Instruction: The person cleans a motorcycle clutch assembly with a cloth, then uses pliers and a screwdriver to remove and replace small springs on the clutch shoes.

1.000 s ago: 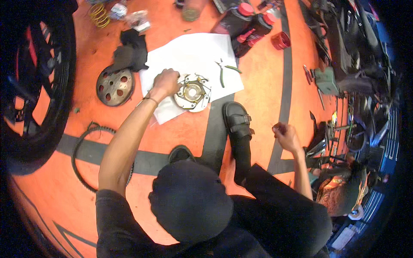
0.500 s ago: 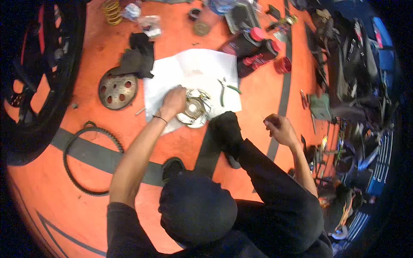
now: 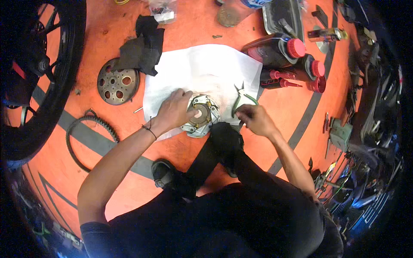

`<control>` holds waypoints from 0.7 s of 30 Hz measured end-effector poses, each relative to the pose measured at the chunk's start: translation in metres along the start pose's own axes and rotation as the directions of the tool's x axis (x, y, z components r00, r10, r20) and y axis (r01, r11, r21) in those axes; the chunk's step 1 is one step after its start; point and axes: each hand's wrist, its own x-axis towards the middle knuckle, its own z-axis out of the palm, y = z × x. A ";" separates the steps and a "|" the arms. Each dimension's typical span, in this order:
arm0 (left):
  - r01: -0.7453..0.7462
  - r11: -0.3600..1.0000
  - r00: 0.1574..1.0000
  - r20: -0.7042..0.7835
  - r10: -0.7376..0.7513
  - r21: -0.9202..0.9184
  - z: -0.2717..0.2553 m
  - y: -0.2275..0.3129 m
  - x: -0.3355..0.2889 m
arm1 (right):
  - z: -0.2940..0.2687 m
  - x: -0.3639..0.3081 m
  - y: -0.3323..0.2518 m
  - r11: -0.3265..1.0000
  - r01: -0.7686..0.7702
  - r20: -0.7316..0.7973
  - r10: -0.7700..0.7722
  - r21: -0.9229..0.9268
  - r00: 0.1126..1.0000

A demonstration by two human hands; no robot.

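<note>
A round clutch assembly (image 3: 199, 115) with silver shoes and small springs lies on a white sheet of paper (image 3: 202, 64) on the floor. My left hand (image 3: 174, 109) grips its left side, with the thumb over the centre disc and the fingers at the rim. Just to the right, green-handled pliers (image 3: 241, 95) rest on the sheet, jaws pointing away from me. My right hand (image 3: 258, 121) has its fingers pinched together at the handle end; what is between them is hidden. My dark shoe (image 3: 226, 135) is close against the clutch assembly's lower right.
To the left are a round metal clutch bell (image 3: 118, 92), a black cloth (image 3: 144, 49), a toothed drive belt (image 3: 73, 142) and a wheel (image 3: 64, 86). Dark bottles with red caps (image 3: 296, 48) lie at right. A metal tray (image 3: 282, 19) is farther back.
My right hand has come left to the pliers' handles from out over the floor, where its fingers pinched something thin. My left hand stays on the clutch assembly, its thumb now over the centre.
</note>
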 end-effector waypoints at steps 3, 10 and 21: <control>0.068 0.997 0.993 -0.096 -0.072 -0.043 0.018 0.021 0.006 | 0.008 0.006 0.006 1.000 -0.019 0.112 0.017 0.018 0.994; 0.253 0.962 0.906 -0.325 -0.272 -0.100 0.051 0.037 0.016 | 0.022 0.034 -0.011 0.997 0.027 0.134 -0.018 -0.068 0.991; 0.268 0.937 0.872 -0.356 -0.334 -0.223 0.049 0.043 0.028 | 0.028 0.049 -0.014 0.995 0.003 0.095 0.006 -0.099 0.995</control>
